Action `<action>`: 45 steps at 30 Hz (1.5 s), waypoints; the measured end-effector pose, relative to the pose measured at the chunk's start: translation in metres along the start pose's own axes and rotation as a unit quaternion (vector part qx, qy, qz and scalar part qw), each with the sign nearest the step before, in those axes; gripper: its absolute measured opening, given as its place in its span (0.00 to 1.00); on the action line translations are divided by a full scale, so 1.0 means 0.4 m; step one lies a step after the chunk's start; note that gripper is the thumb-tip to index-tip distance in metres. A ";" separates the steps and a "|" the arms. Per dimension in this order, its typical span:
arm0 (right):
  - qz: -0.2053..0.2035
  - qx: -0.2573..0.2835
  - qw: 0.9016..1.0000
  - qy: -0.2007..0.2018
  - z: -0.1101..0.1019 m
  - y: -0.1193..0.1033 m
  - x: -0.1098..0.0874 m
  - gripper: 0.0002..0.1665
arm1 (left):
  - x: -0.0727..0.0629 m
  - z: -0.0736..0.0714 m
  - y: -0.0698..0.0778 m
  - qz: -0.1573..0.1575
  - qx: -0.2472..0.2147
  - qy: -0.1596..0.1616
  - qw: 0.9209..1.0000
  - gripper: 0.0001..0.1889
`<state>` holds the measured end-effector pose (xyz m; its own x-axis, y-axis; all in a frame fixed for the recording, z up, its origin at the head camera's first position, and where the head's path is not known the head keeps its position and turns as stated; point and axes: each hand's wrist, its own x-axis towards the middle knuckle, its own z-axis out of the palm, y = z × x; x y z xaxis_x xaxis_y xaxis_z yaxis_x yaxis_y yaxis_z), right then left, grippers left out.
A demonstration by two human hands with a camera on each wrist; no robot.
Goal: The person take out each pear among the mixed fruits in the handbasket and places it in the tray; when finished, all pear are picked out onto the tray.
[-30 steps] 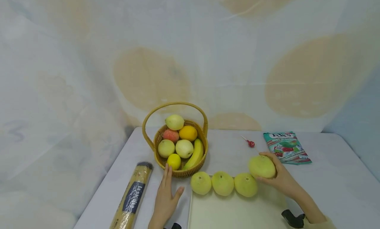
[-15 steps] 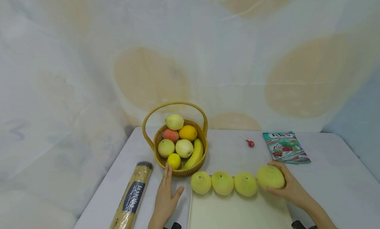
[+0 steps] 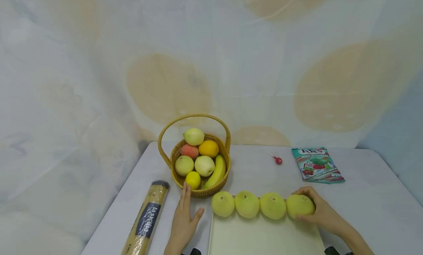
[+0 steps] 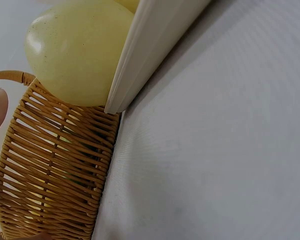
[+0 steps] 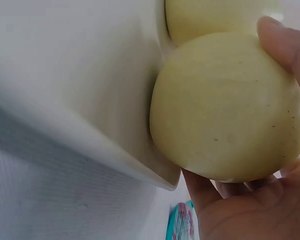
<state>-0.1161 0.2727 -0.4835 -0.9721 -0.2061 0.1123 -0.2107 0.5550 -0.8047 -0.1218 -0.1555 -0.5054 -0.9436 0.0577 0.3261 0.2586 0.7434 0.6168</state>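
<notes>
My right hand (image 3: 318,211) grips a pale yellow-green melon (image 3: 300,206), thumb on its near side and fingers round the far side. That melon sits in the far right corner of a cream tray (image 3: 266,236). Three similar melons (image 3: 247,204) line the tray's far edge to its left, the nearest one right beside it. In the right wrist view, the gripped melon (image 5: 225,110) rests at the tray wall. My left hand (image 3: 183,220) lies with straight fingers, fingertips at the front of a wicker basket (image 3: 198,193), overlapping it below a small yellow fruit (image 3: 193,180).
The handled basket holds a banana (image 3: 217,172), a red fruit (image 3: 190,151), an orange one (image 3: 208,148) and several pale fruits. A spaghetti pack (image 3: 147,218) lies at the left. A lollipop (image 3: 278,160) and a green candy bag (image 3: 318,165) lie behind the tray.
My right hand has moved right and toward me, bringing the melon down from over the tray's edge to the end of the row. The left hand has stayed in place.
</notes>
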 end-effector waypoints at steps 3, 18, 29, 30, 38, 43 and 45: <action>-0.014 -0.002 1.000 -0.004 0.001 -0.001 0.001 0.40 | 0.000 -0.001 -0.001 0.001 0.002 0.001 1.000 0.45; -0.032 -0.061 0.997 -0.038 -0.035 -0.056 0.023 0.53 | 0.001 -0.002 0.001 0.004 0.006 0.004 1.000 0.45; -0.126 -0.081 0.986 -0.067 -0.088 -0.186 0.087 0.46 | 0.002 -0.002 0.003 0.005 0.007 0.007 1.000 0.44; -0.130 -0.088 0.985 -0.071 -0.088 -0.198 0.096 0.46 | 0.002 -0.002 0.003 0.005 0.007 0.007 1.000 0.44; -0.143 -0.112 0.975 -0.127 -0.074 -0.310 0.189 0.41 | 0.003 -0.003 0.004 -0.005 0.001 -0.001 1.000 0.45; -0.133 -0.119 0.968 -0.176 -0.052 -0.374 0.260 0.36 | 0.003 -0.002 0.004 -0.004 -0.001 -0.001 1.000 0.45; -0.130 -0.126 0.965 -0.192 -0.041 -0.393 0.289 0.34 | 0.002 -0.002 0.003 -0.002 0.001 -0.001 1.000 0.45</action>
<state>-0.1971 0.1748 -0.3346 -0.7834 -0.6209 0.0269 -0.5072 0.6136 -0.6052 -0.1221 -0.1551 -0.5037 -0.9447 0.0564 0.3230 0.2554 0.7446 0.6168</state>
